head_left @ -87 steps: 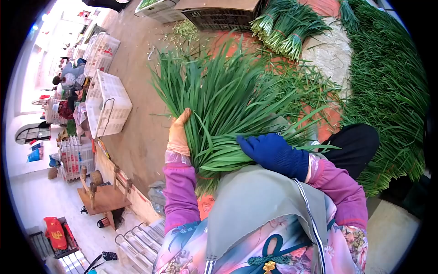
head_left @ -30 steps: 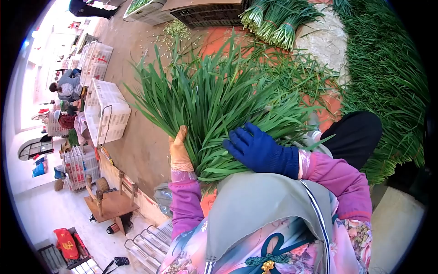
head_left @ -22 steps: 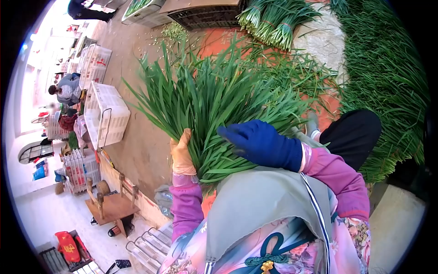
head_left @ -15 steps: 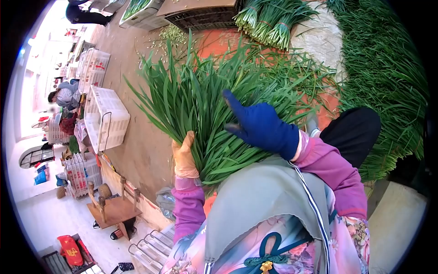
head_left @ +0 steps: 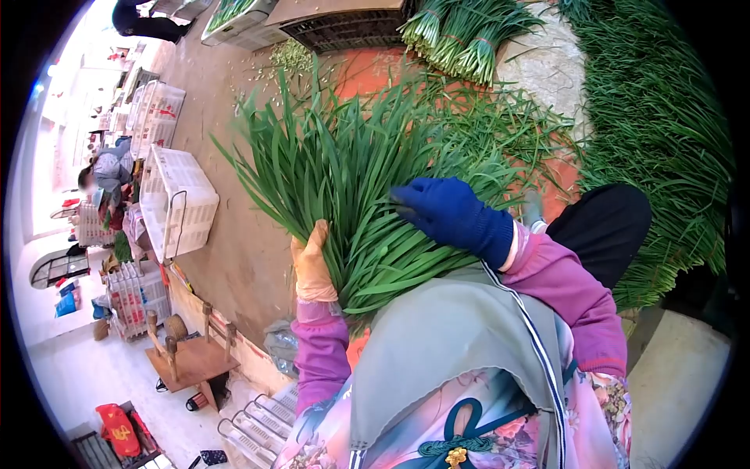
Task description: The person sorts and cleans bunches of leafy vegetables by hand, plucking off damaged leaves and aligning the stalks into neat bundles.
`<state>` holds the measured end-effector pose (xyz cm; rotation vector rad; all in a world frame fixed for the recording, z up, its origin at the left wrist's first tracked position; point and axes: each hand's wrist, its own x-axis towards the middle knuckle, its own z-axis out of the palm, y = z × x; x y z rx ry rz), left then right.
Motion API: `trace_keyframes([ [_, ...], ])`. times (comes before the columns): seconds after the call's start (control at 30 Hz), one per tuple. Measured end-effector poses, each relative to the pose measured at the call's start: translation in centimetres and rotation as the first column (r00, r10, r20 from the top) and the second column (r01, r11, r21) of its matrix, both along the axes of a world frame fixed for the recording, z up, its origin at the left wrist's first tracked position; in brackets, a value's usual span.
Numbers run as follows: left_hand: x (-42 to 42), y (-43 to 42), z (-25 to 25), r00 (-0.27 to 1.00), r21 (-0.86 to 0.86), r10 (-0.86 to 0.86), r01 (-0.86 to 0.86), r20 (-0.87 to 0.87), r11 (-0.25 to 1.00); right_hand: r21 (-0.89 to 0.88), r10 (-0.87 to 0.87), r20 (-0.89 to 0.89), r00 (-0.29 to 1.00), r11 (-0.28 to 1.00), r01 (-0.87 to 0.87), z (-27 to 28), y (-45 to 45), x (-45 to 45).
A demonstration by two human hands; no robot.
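Observation:
A big sheaf of long green leaves [head_left: 351, 180] fans out in front of my grey apron, its tips pointing up and to the left. My left hand [head_left: 314, 264], in a tan glove, is wrapped round the sheaf's left side near its lower end; some fingers are hidden behind the leaves. Over the right part of the sheaf is my right hand [head_left: 447, 214] in a blue knitted glove. Its fingers are drawn together at the leaves, with the fingertips blurred, and what they pinch, if anything, is too small to make out.
Tied green bundles [head_left: 465, 43] lie at the top beside a dark crate [head_left: 344, 31]. A long heap of leaves [head_left: 656, 133] fills the right. Loose leaves litter the red sheet. White crates [head_left: 178, 205], a wooden stool [head_left: 191, 361] and a seated person [head_left: 109, 172] are at left.
My right hand lifted from the leaves, spread its thumb and finger, then closed them again over the sheaf. My left hand keeps its hold. The leaves have fanned farther left.

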<state>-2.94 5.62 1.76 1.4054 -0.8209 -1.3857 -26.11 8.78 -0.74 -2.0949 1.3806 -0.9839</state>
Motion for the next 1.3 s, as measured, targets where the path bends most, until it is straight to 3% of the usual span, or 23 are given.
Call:
trace_keyframes([
  [0.03, -0.1, 0.1, 0.0, 0.999, 0.021, 0.044, -0.044, -0.007, 0.999, 0.0, -0.001, -0.002, 1.0, 1.0, 0.001, -0.1, -0.1, 0.0],
  [0.1, 0.2, 0.2, -0.1, 1.0, -0.017, -0.004, 0.004, -0.01, 1.0, 0.129, -0.162, 0.193, 0.968, 0.982, 0.139, -0.3, -0.6, -0.1],
  [0.13, 0.3, 0.2, -0.2, 0.999, -0.056, -0.052, 0.051, -0.009, 0.997, 0.129, -0.164, 0.192, 0.968, 0.982, 0.141, -0.2, -0.9, -0.2],
  [0.2, 0.1, 0.3, 0.0, 0.999, -0.041, -0.041, 0.041, -0.002, 0.998, 0.203, -0.219, 0.352, 0.91, 0.967, 0.154, 0.0, -1.7, -0.6],
  [0.33, -0.1, 0.4, 0.1, 1.0, -0.01, -0.023, 0.023, -0.01, 1.0, 0.19, -0.246, 0.372, 0.895, 0.964, 0.186, -0.7, -3.6, -1.0],
  [0.4, 0.1, 0.3, -0.2, 1.0, -0.017, -0.024, 0.024, -0.015, 1.0, 0.584, -0.401, 0.614, 0.68, 0.81, -0.05, 0.1, -4.1, -1.5],
  [0.53, -0.3, 0.4, 0.8, 0.999, 0.022, -0.028, 0.029, -0.02, 0.999, 0.665, -0.428, 0.549, 0.718, 0.744, -0.066, -1.3, -4.9, -1.8],
  [0.63, -0.1, 0.1, 0.5, 0.999, 0.013, -0.032, 0.032, -0.007, 0.999, 0.419, -0.284, 0.377, 0.882, 0.901, 0.111, -2.1, -4.4, -1.4],
  [0.7, 0.3, -0.8, -0.7, 0.998, -0.013, -0.029, 0.03, 0.051, 0.999, 0.183, -0.152, 0.034, 0.988, 0.973, 0.143, -1.7, -3.2, -1.0],
  [0.73, 0.4, -1.1, -1.1, 0.994, -0.043, -0.032, 0.037, 0.107, 0.998, 0.186, -0.149, 0.035, 0.988, 0.972, 0.14, -1.4, -2.6, -0.6],
  [0.8, 0.2, -1.2, -1.1, 0.986, -0.091, -0.085, 0.098, 0.141, 0.991, -0.008, -0.125, 0.063, 0.99, 0.992, 0.126, -1.0, -1.5, 0.0],
  [0.87, -0.6, -1.0, -0.4, 0.947, -0.342, -0.136, 0.235, 0.29, 0.91, -0.103, -0.114, 0.073, 0.991, 0.987, 0.121, -0.9, -0.9, 0.1],
  [0.9, -0.8, -0.7, 1.3, 0.779, -0.249, -0.106, 0.321, 0.618, 0.914, -0.139, -0.026, -0.012, 1.0, 0.99, 0.024, -0.9, -0.7, 0.1],
  [0.93, -1.4, -0.3, 2.5, 0.78, -0.248, -0.114, 0.328, 0.615, 0.911, -0.167, 0.056, -0.101, 0.993, 0.983, -0.072, -0.9, -0.6, -0.1],
  [1.0, -2.2, 0.6, 3.9, 0.648, -0.589, 0.209, 0.449, 0.732, 0.672, -0.24, 0.014, -0.116, 0.993, 0.97, -0.042, -0.6, -0.6, 0.0],
  [1.03, -2.0, 1.4, 3.9, 0.712, -0.66, 0.153, 0.519, 0.686, 0.543, -0.308, -0.008, -0.129, 0.992, 0.951, -0.033, -0.6, -0.7, 0.1],
  [1.07, -1.7, 1.8, 3.7, 0.765, -0.66, -0.069, 0.594, 0.641, 0.46, -0.375, -0.025, -0.14, 0.99, 0.927, -0.03, -0.7, -0.7, 0.1],
  [1.13, -3.4, 1.6, 5.3, 0.518, -0.459, -0.359, 0.855, 0.777, 0.242, -0.328, 0.012, -0.129, 0.992, 0.943, -0.054, -1.4, -0.7, 0.2],
  [1.2, -4.3, 1.2, 3.5, 0.497, -0.405, -0.401, 0.865, 0.769, 0.295, -0.288, 0.044, -0.112, 0.993, 0.955, -0.075, -1.3, -0.6, 0.2],
  [1.23, -4.5, 1.5, 3.1, 0.521, -0.294, -0.378, 0.806, 0.765, 0.514, -0.192, 0.082, -0.089, 0.993, 0.977, -0.098, -0.7, -0.1, 0.1],
  [1.27, -4.0, 0.9, 1.9, 0.518, -0.25, -0.356, 0.775, 0.778, 0.581, -0.094, 0.115, -0.063, 0.991, 0.988, -0.121, -0.5, 0.4, 0.0],
  [1.3, -3.7, 0.4, 1.6, 0.483, -0.247, -0.306, 0.782, 0.82, 0.573, -0.099, 0.089, -0.172, 0.981, 0.989, -0.107, -0.7, 0.7, 0.1],
])
